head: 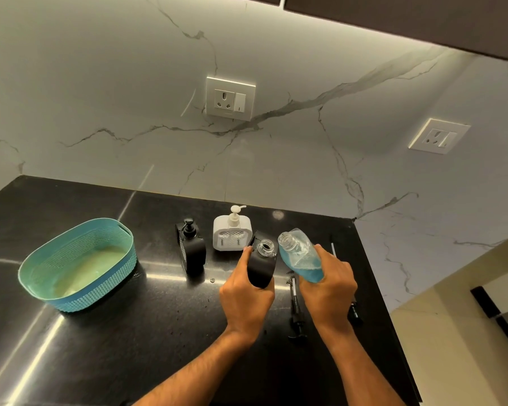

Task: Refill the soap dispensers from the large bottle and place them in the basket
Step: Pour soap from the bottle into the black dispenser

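You have a glossy black stone countertop (pixel 106 332) with pale streaks of reflected light under a white marble-look backsplash (pixel 276 159) veined in grey. Your oval plastic basket (pixel 79 284) is blue outside in a woven lattice pattern, mint green inside. One black square pump dispenser (pixel 191 250) stands by a white one with a patterned grille (pixel 232 234). Your clear bottle (pixel 301 256) holds blue liquid; the uncapped black dispenser (pixel 261 265) has a clear neck.

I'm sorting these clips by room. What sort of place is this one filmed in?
Most likely a home kitchen or utility counter: a dark polished stone countertop, a marble-look backsplash with a wall socket, and what looks like dark cabinets overhead with lighting underneath.
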`<act>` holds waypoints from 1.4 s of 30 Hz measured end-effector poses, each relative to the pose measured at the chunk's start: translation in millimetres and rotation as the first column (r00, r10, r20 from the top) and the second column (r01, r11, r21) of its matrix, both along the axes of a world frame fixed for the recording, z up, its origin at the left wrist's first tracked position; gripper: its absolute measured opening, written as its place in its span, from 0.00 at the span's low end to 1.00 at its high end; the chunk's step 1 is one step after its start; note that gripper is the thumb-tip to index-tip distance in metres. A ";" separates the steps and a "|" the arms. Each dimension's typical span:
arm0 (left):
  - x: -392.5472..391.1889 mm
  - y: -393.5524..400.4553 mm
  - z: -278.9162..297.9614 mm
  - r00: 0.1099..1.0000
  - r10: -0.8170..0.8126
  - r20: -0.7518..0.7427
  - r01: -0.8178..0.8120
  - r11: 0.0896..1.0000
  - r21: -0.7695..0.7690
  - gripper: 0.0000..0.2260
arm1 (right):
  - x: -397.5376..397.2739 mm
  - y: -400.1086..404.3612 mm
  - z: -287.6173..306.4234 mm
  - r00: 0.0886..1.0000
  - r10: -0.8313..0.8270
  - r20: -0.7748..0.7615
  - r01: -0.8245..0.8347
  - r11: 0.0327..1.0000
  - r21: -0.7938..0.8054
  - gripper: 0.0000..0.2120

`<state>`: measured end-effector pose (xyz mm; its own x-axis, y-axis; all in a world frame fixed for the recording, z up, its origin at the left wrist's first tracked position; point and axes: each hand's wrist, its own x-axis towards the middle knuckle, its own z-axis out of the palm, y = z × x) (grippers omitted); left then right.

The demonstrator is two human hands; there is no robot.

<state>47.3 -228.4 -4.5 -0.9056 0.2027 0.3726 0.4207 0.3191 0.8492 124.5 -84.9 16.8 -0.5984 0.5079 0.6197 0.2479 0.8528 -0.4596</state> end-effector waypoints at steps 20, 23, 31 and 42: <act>-1.2 11.7 2.5 1.000 0.012 -0.003 -0.012 1.000 0.015 0.36 | -2.7 6.5 13.9 0.996 -0.027 0.086 0.010 0.980 0.198 0.32; -1.2 12.3 -0.7 1.000 0.009 -0.002 -0.009 1.000 0.019 0.37 | -2.6 9.1 12.9 0.993 -0.034 0.110 0.010 0.976 0.217 0.35; -2.0 13.6 -4.4 1.000 0.009 0.009 -0.010 1.000 0.026 0.36 | -4.2 11.2 15.1 0.989 -0.047 0.139 0.010 0.967 0.254 0.36; -6.0 14.6 -7.1 0.999 0.023 0.022 -0.023 1.000 0.011 0.36 | -8.0 12.1 19.3 0.987 -0.068 0.149 0.020 0.953 0.301 0.35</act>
<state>41.3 -213.8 -11.6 -0.9180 0.1780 0.3543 0.3944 0.3189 0.8618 116.5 -72.8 36.2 -0.6807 0.3424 0.6476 0.3363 0.9314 -0.1391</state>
